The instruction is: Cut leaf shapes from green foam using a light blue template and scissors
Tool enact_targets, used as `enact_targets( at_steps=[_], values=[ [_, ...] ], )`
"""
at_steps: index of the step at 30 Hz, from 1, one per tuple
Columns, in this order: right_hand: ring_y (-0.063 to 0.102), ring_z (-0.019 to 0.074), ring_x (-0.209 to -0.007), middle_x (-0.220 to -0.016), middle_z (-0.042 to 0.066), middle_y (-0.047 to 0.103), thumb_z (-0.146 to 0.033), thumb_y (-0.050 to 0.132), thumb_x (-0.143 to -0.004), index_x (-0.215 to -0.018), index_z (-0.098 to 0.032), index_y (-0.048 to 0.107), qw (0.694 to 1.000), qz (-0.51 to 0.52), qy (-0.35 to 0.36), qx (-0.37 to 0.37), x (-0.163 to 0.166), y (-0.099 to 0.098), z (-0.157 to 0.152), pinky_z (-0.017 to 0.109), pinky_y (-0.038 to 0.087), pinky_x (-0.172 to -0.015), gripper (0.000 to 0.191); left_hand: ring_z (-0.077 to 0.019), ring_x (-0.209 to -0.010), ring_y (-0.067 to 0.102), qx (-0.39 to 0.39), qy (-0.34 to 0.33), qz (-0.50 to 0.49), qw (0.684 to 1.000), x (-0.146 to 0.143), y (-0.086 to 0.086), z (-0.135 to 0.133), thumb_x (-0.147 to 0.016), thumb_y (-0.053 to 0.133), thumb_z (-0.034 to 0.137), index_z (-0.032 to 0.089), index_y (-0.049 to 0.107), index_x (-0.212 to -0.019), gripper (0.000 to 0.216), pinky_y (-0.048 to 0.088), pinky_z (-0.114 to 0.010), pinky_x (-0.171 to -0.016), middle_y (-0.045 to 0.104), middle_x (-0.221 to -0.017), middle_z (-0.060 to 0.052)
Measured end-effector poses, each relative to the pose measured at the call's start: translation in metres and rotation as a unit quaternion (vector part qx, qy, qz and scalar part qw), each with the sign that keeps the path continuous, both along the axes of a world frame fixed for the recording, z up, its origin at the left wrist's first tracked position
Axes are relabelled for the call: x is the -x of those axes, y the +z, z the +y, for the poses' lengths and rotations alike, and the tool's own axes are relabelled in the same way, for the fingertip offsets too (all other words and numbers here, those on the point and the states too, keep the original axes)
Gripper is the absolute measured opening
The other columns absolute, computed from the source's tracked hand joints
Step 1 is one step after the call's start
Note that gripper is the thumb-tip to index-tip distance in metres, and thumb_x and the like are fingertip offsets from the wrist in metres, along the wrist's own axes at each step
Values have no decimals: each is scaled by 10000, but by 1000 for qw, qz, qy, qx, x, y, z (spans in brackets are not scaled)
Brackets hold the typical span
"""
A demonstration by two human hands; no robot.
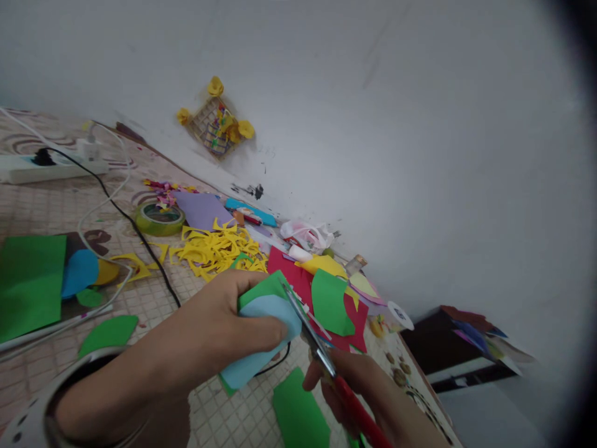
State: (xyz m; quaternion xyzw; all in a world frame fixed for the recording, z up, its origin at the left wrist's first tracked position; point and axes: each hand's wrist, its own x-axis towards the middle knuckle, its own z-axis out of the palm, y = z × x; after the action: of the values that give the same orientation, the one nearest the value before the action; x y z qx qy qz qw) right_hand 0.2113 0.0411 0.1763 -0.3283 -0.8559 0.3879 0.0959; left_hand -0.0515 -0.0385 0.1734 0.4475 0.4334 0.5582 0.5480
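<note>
My left hand (228, 330) pinches a light blue paper piece (254, 358) laid over a sheet of green paper (270, 287), the thumb pressing on the blue. In my right hand (373, 386) is a pair of scissors (342, 395) with red handles and metal blades. The blades reach up to the right edge of the held green paper; whether they are parted is hard to make out. Beneath the hands lies another green paper piece (301, 407). Beyond them, a curved green piece (330, 302) rests on red paper (359, 326).
Yellow paper scraps (219, 249) are heaped behind my left hand. A tape roll (160, 218) and purple paper (203, 210) lie further back. A black cable (125, 214) and a power strip (56, 169) are at left, near a green sheet (32, 283). The wall borders the table.
</note>
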Motion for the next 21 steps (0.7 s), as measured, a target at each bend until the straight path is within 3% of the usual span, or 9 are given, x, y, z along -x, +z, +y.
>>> enact_targets(
  at_steps=[4,11,16,21],
  values=[
    [689,255,-827,-1159,84,721,-608,793,-730,-1307,-377,668,1000,-13,4,0,1,5,-1,342,604,-679,634,-84,-493,361,-2,-13,0,1000,1,-3,0,-698,639,289,215,512,-641,157,315,-191,-447,431,-554,79],
    [695,324,-1038,-1166,80,734,-578,813,-735,-1309,-368,671,1000,-9,10,-8,1,6,-1,444,574,-936,628,-81,-494,340,-3,-5,11,1000,-1,0,-3,-695,615,286,216,500,-619,155,291,-187,-439,408,-544,77],
    [715,300,-946,-1121,81,748,-598,823,-713,-1325,-360,667,1000,20,13,-13,0,3,1,389,598,-859,675,-89,-492,360,6,-1,6,1000,0,-2,-1,-675,646,291,217,511,-618,165,321,-194,-444,420,-545,73],
    [706,287,-932,-1097,65,743,-610,786,-750,-1258,-381,700,999,-18,-1,-28,2,5,-1,402,590,-855,563,-88,-492,362,3,3,3,1000,1,-5,1,-663,682,290,211,538,-643,165,325,-182,-433,435,-558,71]
  ],
)
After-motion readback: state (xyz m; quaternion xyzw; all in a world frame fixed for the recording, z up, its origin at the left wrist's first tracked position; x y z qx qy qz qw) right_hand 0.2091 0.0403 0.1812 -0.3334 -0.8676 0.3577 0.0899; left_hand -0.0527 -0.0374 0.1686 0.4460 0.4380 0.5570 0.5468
